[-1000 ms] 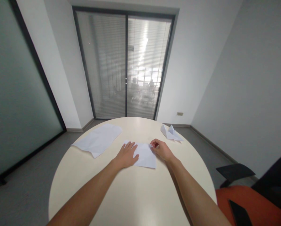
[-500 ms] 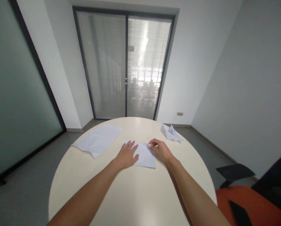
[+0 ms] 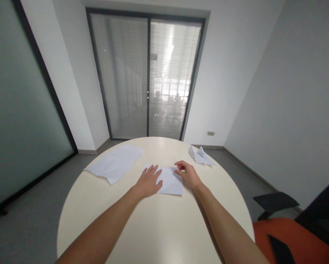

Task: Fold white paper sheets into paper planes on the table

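Observation:
A white sheet of paper (image 3: pixel 170 183) lies flat on the round table in front of me. My left hand (image 3: pixel 149 180) rests on its left part, palm down with the fingers spread. At the sheet's upper right corner is my right hand (image 3: pixel 188 173), its fingers bent and the thumb apart from them. I see nothing held between that thumb and the fingertips. The thumb is at the paper's edge; I cannot tell whether it touches. Part of the sheet is hidden beneath my left hand.
A larger creased paper sheet (image 3: pixel 116 163) lies at the table's left. Folded paper (image 3: pixel 200 156) stands near the far right edge of the cream table (image 3: pixel 153 231). An orange chair (image 3: pixel 285 234) with black armrests is at the lower right. Beyond the table is a glass partition with blinds (image 3: pixel 128 80).
My right hand's index finger has lifted away from the thumb, opening a gap at the paper's corner. The left hand stays in place on the sheet.

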`<state>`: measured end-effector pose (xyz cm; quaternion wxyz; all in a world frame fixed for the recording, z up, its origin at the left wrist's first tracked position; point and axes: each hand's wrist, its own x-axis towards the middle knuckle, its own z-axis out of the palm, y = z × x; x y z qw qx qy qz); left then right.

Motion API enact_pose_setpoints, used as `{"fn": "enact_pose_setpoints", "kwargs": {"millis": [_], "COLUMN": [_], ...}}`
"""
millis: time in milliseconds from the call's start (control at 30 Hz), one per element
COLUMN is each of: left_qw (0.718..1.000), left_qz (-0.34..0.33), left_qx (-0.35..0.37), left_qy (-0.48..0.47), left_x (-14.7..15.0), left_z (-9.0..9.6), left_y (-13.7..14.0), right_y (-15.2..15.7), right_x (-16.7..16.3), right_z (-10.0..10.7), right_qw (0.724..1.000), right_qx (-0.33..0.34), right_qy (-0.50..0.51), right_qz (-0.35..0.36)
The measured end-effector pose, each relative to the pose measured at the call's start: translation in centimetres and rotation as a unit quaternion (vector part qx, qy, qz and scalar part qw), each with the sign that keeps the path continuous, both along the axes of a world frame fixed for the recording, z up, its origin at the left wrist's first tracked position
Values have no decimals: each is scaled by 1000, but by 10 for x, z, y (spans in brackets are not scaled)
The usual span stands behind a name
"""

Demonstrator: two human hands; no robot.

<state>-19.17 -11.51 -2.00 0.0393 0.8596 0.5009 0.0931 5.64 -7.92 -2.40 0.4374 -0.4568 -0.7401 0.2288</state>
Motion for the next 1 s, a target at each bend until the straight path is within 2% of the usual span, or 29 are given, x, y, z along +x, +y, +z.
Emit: {"fn": "enact_pose_setpoints", "kwargs": {"millis": [400, 733, 1000], "left_qw": [1000, 1000, 1000], "left_qz": [-2, -2, 5], "left_qx": [-4, -8, 14], "left_qy": [7, -2, -8], "left_x": [-1, -1, 3], "left_z": [-2, -4, -1], "left_y": [1, 4, 3], "right_y": [-1, -4, 1], "right_x": [2, 2, 7], "right_z": [0, 6, 1], "right_qw": [1000, 997, 987], "right_qx": [-2, -16, -44], "right_qy": [-8, -29, -55], "right_qz": [-7, -74, -146]}}
